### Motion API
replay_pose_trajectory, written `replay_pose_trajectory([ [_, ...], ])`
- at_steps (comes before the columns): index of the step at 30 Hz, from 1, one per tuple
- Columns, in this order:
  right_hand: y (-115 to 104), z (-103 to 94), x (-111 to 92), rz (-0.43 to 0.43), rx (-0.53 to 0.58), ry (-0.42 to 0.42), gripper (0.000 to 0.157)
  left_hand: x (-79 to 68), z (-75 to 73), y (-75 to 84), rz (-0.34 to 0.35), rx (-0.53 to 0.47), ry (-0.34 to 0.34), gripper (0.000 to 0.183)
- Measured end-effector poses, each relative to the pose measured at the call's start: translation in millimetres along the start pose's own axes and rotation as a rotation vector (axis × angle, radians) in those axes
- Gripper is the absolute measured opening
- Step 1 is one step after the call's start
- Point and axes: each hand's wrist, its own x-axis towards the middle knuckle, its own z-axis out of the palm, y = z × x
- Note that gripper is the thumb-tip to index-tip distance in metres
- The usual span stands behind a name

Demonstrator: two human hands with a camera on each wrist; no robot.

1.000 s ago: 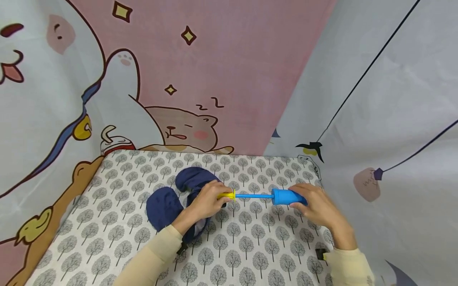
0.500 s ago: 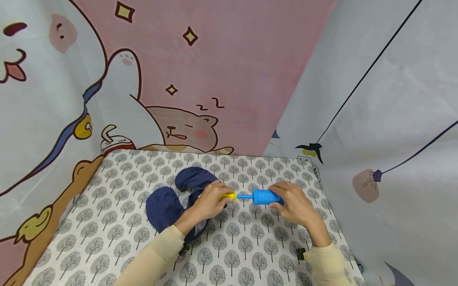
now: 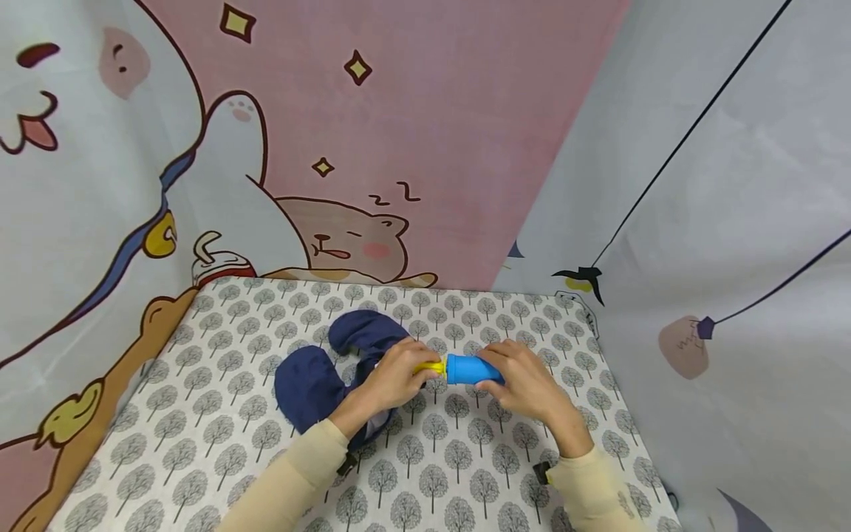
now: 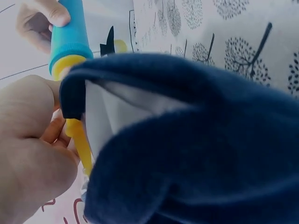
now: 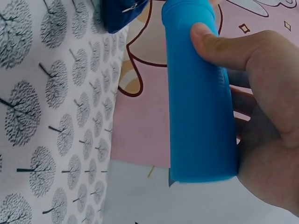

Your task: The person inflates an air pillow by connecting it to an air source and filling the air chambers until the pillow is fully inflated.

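Note:
A hand air pump with a blue barrel [image 5: 198, 102] lies level between my two hands. My right hand [image 3: 525, 380] grips the barrel, its thumb on top and fingers round the far side. With curled fingers, my left hand [image 3: 397, 375] holds the pump's yellow end [image 4: 79, 144], whose tapered nozzle points toward a small clear piece at the navy pillow, partly hidden. That soft, U-shaped navy neck pillow [image 3: 306, 388] lies under and beside my left hand. In the left wrist view its dark fabric [image 4: 196, 154], with a pale lining showing at an opening, covers much of the scene.
The table [image 3: 459, 473] wears a white cloth printed with grey trees. Behind it hangs a pink curtain [image 3: 452, 148] with cartoon animals, and a pale curtain [image 3: 751, 295] borders the right side. A zipper shows on the navy fabric [image 5: 119, 16] in the right wrist view.
My right hand has moved left with the blue barrel, and the blue rod between barrel and yellow end has slid in out of sight. My left hand has stayed nearly in place.

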Motion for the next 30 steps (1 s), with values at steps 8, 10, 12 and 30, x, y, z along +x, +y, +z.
replay_pose_trajectory([
  [8,15,-7.7,-18,0.086,0.054,-0.034,0.051,-3.3,-2.3,-6.5,0.001,0.004,-0.021,0.023],
  [10,22,-12.1,-23,0.105,0.059,-0.040,0.052,-3.9,-2.5,-7.9,0.000,0.003,-0.021,0.024],
  [12,28,-16.8,-29,0.124,0.057,-0.050,0.054,-4.4,-2.8,-8.8,0.001,0.002,-0.019,0.024],
  [30,66,-56.1,-58,0.211,0.029,-0.108,0.053,-3.5,-4.4,-12.6,0.031,0.003,0.006,0.022],
])
